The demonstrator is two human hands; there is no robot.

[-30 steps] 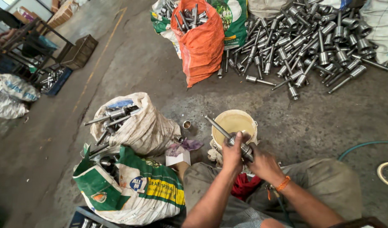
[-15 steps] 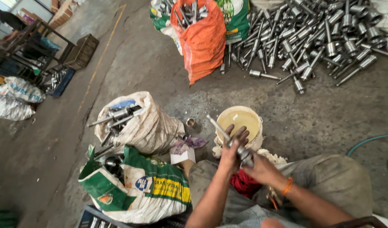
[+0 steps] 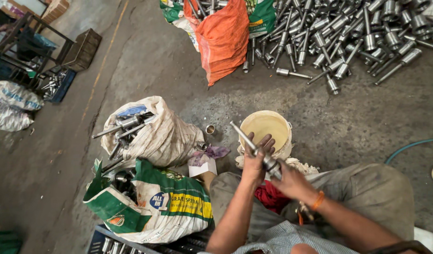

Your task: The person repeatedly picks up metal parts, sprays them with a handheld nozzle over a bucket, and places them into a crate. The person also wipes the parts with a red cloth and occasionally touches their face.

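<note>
Both hands grip one steel shaft (image 3: 254, 149) just beside the cream bucket (image 3: 269, 128).
Left hand (image 3: 255, 162) wraps its thin rod; right hand (image 3: 292, 181) clasps the thicker, shiny head, rod tip slanting over the bucket's rim.

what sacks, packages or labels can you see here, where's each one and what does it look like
Green and white printed sack: lower left, beside the person's knee, with a yellow band and blue round logo, metal parts inside.
White sack: just above it, crumpled, a blue patch near the mouth, metal shafts sticking out.
Orange sack: top centre, slumped on the floor.
Green printed sack: behind the orange one.
White sack with blue print: far left edge.
Small white card: by the cream bucket.
</note>
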